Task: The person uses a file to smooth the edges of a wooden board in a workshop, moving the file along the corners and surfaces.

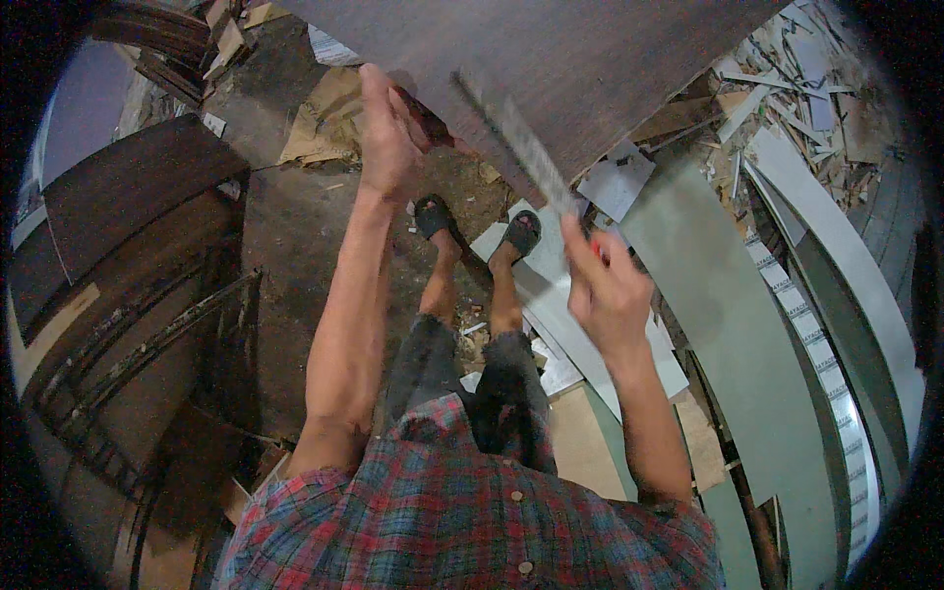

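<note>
A large dark brown board with a wood-grain face extends across the top, one corner pointing toward my feet. My left hand is at its left edge, thumb side up, and seems to grip it; its fingers are partly shadowed and hidden. In my right hand is a file-like tool, closed in my fingers by its red and dark handle. Its long, flat grey blade is smeared by motion and points up and left over the board's near edge. Whether it touches the board I cannot tell.
Pale green panels lean at my right, beside a strip of printed edging. Offcuts lie heaped at the far right. Brown cardboard lies on the floor. A dark cabinet-like piece stands at left. White sheets lie by my feet.
</note>
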`<state>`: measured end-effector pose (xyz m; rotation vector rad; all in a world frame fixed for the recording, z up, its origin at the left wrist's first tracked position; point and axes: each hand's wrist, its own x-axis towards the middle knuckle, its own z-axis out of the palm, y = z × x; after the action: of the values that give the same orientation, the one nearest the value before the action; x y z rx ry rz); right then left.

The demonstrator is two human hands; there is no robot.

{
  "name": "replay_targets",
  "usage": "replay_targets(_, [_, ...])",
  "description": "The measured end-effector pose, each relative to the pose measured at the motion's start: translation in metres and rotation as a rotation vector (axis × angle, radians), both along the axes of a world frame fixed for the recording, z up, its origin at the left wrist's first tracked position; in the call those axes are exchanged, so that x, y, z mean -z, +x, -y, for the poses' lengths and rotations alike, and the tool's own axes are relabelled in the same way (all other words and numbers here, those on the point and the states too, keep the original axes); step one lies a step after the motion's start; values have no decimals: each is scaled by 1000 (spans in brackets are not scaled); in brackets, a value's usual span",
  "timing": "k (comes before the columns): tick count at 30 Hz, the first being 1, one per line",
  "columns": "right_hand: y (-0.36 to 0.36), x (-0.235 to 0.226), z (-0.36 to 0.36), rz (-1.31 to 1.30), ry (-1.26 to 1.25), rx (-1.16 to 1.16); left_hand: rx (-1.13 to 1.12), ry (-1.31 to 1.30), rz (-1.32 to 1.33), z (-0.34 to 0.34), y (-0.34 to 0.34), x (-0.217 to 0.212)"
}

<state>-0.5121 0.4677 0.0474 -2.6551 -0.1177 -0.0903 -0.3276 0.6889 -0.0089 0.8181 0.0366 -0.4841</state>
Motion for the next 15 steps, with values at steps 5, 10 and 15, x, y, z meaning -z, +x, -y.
replay_targets(5, [6, 7, 16, 133, 93, 100, 20, 368, -42, -14, -2, -4])
replay_targets(10, [-33, 14, 12, 73, 20, -6, -120, 527, -46, 7, -12, -24])
replay_targets(15, [56, 13, 23, 155, 96, 118, -120, 405, -59, 5, -15, -17])
